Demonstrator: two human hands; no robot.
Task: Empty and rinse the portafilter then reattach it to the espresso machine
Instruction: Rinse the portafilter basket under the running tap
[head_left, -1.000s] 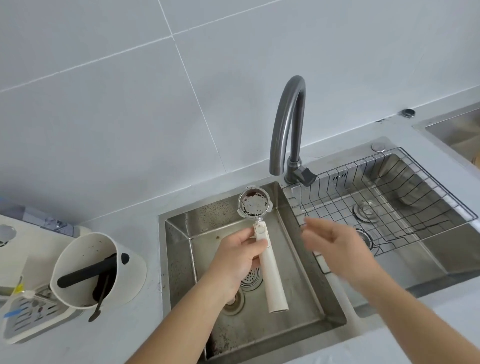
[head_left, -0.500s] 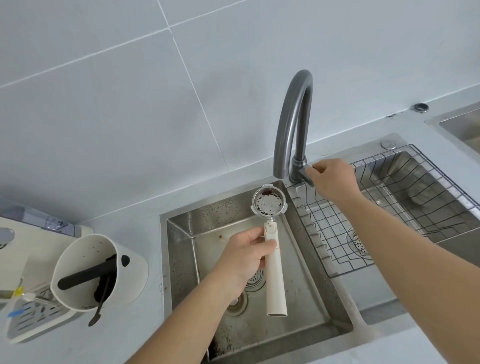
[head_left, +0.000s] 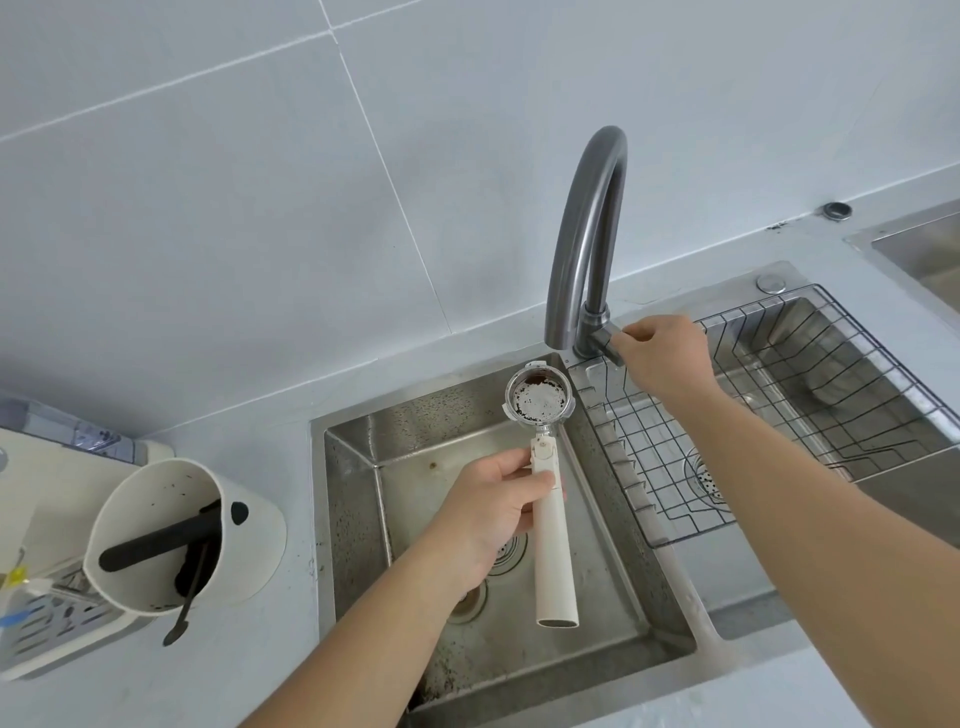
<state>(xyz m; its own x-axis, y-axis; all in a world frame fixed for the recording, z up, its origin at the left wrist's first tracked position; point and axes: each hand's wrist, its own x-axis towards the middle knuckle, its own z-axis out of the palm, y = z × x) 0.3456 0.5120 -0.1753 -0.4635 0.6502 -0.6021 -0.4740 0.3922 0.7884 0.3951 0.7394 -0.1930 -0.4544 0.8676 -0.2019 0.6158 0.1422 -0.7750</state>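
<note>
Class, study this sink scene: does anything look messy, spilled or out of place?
Yes. Dark coffee grounds speckle the floor of the left sink basin, thickest at its near edge. The portafilter, held by the left hand, has residue clinging inside its basket. No water is visible from the faucet, whose lever the right hand grips.

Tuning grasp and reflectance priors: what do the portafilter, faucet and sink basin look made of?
Portafilter: shiny bare-metal basket head with bright glints; matte off-white handle, probably plastic or coated. Faucet: dark grey metal, brushed satin look with soft streaked highlights. Sink basin: likely brushed stainless steel, dull reflections, stained and speckled.
</note>
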